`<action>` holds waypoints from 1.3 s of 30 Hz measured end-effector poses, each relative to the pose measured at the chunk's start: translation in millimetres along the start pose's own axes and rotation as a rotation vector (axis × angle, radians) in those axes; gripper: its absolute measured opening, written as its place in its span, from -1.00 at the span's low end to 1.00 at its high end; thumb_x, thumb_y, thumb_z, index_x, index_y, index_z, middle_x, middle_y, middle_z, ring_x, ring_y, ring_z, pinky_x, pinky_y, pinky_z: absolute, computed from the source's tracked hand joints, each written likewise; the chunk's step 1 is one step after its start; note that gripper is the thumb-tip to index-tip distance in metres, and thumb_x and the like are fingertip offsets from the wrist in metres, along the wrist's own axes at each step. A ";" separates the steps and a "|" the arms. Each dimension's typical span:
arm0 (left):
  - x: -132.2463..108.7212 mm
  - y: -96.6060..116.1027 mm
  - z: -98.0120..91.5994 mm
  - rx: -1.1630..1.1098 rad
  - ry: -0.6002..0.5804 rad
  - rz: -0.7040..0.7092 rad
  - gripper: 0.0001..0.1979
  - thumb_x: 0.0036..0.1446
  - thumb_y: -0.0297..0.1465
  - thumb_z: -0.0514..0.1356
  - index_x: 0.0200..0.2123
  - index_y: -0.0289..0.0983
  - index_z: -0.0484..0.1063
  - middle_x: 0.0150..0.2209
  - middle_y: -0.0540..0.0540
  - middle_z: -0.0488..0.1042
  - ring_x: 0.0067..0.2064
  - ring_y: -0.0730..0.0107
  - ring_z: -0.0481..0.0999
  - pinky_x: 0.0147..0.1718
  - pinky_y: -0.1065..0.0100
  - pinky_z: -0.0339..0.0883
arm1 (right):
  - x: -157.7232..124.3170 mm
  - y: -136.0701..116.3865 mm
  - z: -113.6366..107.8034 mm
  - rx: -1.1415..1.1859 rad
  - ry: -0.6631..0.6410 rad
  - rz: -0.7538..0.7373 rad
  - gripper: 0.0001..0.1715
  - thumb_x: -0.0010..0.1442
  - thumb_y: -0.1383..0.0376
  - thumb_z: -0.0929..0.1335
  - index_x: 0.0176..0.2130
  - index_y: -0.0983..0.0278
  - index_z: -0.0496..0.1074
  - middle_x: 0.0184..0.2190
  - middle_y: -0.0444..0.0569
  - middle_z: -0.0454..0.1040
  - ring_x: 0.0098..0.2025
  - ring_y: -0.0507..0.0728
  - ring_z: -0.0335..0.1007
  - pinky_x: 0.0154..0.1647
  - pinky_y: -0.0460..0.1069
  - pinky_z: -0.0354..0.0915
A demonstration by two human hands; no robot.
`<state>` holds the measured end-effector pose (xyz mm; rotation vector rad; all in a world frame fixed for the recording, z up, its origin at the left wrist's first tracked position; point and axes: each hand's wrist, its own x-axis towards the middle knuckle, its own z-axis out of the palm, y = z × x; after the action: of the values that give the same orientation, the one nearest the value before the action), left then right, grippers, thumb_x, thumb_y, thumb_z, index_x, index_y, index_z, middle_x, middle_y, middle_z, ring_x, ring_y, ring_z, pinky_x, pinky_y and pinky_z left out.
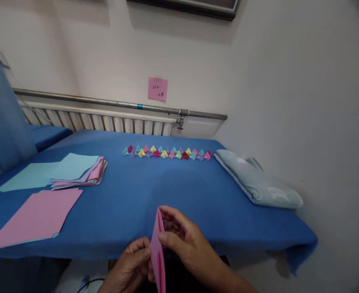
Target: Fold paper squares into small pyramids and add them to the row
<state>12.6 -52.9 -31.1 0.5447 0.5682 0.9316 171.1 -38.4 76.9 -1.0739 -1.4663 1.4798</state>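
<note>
Nearest, low in the head view: a folded pink paper stands on edge in the air, just short of the desk. The left hand pinches its lower part and the right hand closes its fingers around the upper fold, so both are gripping the paper.

The risk, as I read it, is that nothing firm backs the sheet, so a crease pressed here could run crooked. If the pinch loosens, it could also drop below the desk edge.

Containers? None in sight, everything lies loose on the blue cover. A row of small folded pieces sits at the far side and a paper stack to the left. Nearer lies a pink sheet, with a folded cloth on the right.
</note>
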 end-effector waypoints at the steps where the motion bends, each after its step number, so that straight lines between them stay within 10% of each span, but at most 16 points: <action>1: -0.3 -0.4 -0.5 0.005 0.000 -0.008 -0.70 -0.08 -0.23 0.36 -0.53 -0.31 0.38 -0.64 0.04 0.38 -0.61 0.56 0.34 -0.55 0.49 0.20 | -0.1 1.9 0.8 0.008 -0.006 0.007 -0.41 0.06 0.20 0.40 0.09 0.22 0.30 -0.04 0.05 0.39 -0.07 0.14 0.35 -0.03 0.10 0.29; 39: 3.1 -15.1 -16.5 -0.058 -0.123 0.018 -0.77 -0.06 -0.29 0.35 -0.45 -0.34 0.45 -0.61 0.04 0.36 -0.63 0.57 0.34 -0.62 0.50 0.28 | -2.4 5.8 8.2 0.238 -0.078 0.163 -0.49 -0.04 0.23 0.45 -0.05 0.19 0.40 -0.16 -0.04 0.46 -0.08 0.14 0.40 0.00 0.08 0.27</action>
<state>12.0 -54.6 -53.6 0.5512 0.4253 0.9219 164.4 -43.7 71.0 -1.0174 -1.2392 1.7792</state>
